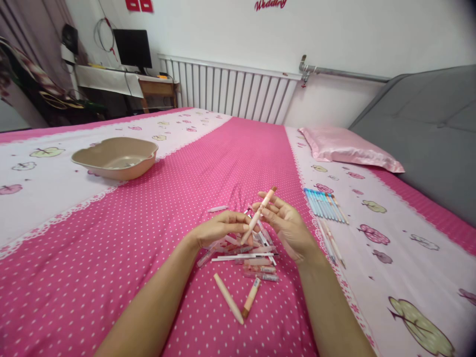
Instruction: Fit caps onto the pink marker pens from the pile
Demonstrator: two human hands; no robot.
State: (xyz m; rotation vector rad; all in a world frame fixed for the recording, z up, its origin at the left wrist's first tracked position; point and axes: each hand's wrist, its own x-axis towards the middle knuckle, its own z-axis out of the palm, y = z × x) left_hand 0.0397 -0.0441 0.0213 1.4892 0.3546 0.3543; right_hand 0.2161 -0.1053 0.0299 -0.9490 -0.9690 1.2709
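A pale peach pen point(256, 218) with a brown tip at its upper end is held between both hands, tilted up to the right. My left hand point(219, 228) pinches its lower barrel, and my right hand point(286, 223) grips the upper part with thumb and fingers. Beneath them lies a loose pile of pen parts point(256, 267), with pink and clear pieces and thin white refills point(241, 257). Nearer to me are a cream pen barrel point(228, 299) and a short peach pen cap point(252, 297) with a brown end.
To the right, a row of blue pens point(323, 204) ends in a few brown-tipped ones, with more pens point(332, 244) below. A beige plastic basin point(119, 157) stands at the left. Behind are a pink pillow point(349, 147), grey headboard point(427, 119) and white radiator point(226, 89).
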